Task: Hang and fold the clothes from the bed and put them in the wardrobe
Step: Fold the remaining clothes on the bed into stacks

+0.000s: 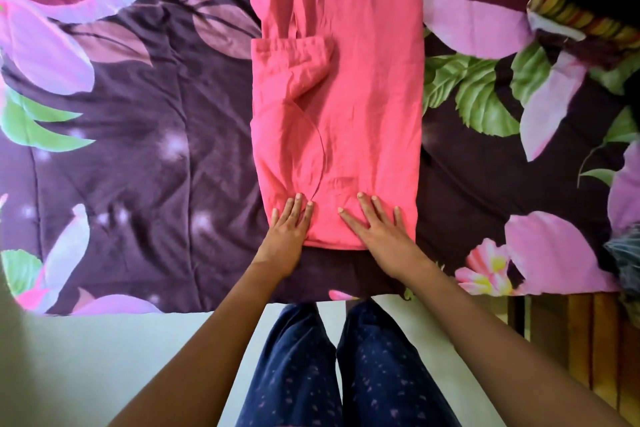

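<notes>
A pink garment (363, 87) lies on the bed as a long narrow strip that runs away from me, with a sleeve folded over its left part. My left hand (289, 230) lies flat on its near left corner, fingers straight. Flat on the near right part of the same edge is my right hand (379, 229), its fingers spread. Both palms press the cloth down onto the bedcover. The far end of the garment runs out of the top of the frame.
The bed has a dark purple cover (145, 156) with large pink flowers and green leaves. A striped cloth (568, 7) lies at the far right corner. A grey thing (627, 253) shows at the right edge. A wooden bed frame (588, 340) stands at lower right.
</notes>
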Demonstrator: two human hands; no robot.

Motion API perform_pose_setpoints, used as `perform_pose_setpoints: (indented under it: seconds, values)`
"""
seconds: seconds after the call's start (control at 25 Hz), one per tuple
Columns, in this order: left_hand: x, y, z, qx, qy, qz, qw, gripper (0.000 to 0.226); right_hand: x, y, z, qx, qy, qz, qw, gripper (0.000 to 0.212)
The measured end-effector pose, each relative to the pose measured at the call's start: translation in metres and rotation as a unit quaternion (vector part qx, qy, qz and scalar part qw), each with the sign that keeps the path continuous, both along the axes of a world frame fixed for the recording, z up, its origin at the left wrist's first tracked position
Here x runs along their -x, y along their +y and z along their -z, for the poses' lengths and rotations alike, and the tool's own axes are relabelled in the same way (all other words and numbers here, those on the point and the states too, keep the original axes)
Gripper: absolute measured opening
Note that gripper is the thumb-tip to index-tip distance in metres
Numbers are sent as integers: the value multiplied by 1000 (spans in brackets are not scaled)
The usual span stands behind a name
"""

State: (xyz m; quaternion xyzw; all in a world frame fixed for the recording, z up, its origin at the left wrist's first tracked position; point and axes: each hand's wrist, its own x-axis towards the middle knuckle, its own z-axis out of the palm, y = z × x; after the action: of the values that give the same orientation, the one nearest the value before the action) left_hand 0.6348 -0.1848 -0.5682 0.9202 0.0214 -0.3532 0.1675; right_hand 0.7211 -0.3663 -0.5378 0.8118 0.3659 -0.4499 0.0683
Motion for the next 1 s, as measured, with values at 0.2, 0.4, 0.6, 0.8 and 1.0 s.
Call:
perform_pose_setpoints:
  seconds: [0.2,0.4,0.6,0.8,1.0]
  values:
    - [-7,-7,-36,47,250,74,964,61,-29,5,-39,104,239,-11,966,75]
    - [-55,25,-76,102,226,-3,969,39,-92,16,-66,86,174,53,980,53]
    - [-131,77,-73,97,29,-93,990,43,-168,35,-55,2,55,159,986,59]
    - [-180,94,-38,81,-149,-170,971,41,-198,54,-22,-95,-160,147,971,44]
    - [-152,69,-10,23,-329,-77,941,23,-163,55,21,-203,-187,120,954,45]
